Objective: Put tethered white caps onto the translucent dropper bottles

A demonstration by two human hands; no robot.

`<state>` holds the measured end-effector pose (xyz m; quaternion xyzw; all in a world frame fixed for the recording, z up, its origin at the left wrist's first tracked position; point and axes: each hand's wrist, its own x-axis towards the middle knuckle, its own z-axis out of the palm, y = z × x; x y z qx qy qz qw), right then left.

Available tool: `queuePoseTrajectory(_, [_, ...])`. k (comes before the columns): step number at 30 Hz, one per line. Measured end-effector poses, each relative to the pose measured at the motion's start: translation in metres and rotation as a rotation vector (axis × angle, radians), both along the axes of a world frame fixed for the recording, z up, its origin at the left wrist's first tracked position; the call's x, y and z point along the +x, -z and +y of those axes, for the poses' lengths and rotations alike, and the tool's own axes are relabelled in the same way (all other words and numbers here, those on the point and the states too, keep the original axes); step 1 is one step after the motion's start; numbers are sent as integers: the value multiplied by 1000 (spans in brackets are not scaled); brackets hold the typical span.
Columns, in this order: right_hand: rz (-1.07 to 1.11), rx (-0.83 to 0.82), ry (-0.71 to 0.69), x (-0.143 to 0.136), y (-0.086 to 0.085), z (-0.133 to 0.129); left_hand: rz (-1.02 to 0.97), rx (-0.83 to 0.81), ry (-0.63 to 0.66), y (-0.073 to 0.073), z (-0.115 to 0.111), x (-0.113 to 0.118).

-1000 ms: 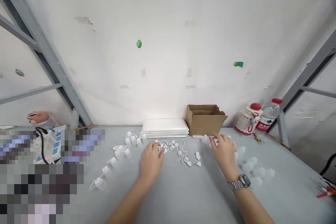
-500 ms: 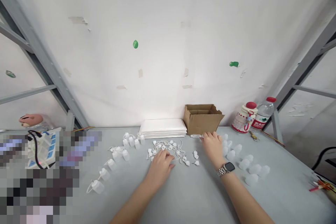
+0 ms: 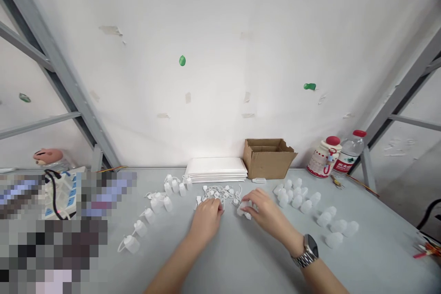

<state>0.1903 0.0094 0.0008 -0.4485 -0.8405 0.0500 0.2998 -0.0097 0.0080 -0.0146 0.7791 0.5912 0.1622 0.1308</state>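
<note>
Near the middle of the table, my right hand (image 3: 263, 213) pinches a small translucent white bottle (image 3: 241, 207) between thumb and fingers. My left hand (image 3: 208, 217) is closed at the front of a pile of white caps with cord loops (image 3: 217, 191). A bit of white loop shows by its fingertips, but what they hold is hard to make out. Several capped bottles with loops (image 3: 148, 214) stand in a slanting line on the left. On the right, several uncapped translucent bottles (image 3: 306, 206) are spread out.
Along the wall are a stack of flat white pieces (image 3: 216, 170), an open cardboard box (image 3: 270, 165), a decorated jar (image 3: 324, 158) and a water bottle (image 3: 349, 151). A small clear piece (image 3: 259, 180) lies before the box. A power strip (image 3: 62, 193) is far left.
My right hand has come left and nearer from beside the box and now holds a small bottle. My left hand's fingers have closed at the pile. The view has shifted slightly.
</note>
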Motion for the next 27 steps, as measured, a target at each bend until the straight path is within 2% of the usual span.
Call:
queuePoseTrajectory(3, [-58,-45,-35,-14,0,-9,-39,9,-37,-1,1,-4])
queuePoseTrajectory(6, [-50,-120,-8,-20,-1,-13,-61,81,-101,0,4,-8])
queuePoseTrajectory(8, [-21,-175,-8,-21,0,-13,-53,143,-99,4,5,-9])
queuePoseTrajectory(13, [3,-285,-32,-25,9,-14,-39,265,75,20,10,-7])
queuePoseTrajectory(16, [-12,-265,-33,-28,13,-14,14,287,145,27,13,-4])
queuePoseTrajectory(20, [7,-234,-5,-27,14,-14,53,284,223,28,15,-4])
queuePoseTrajectory(27, [169,-307,98,-27,14,-13,-33,246,104,22,16,-6])
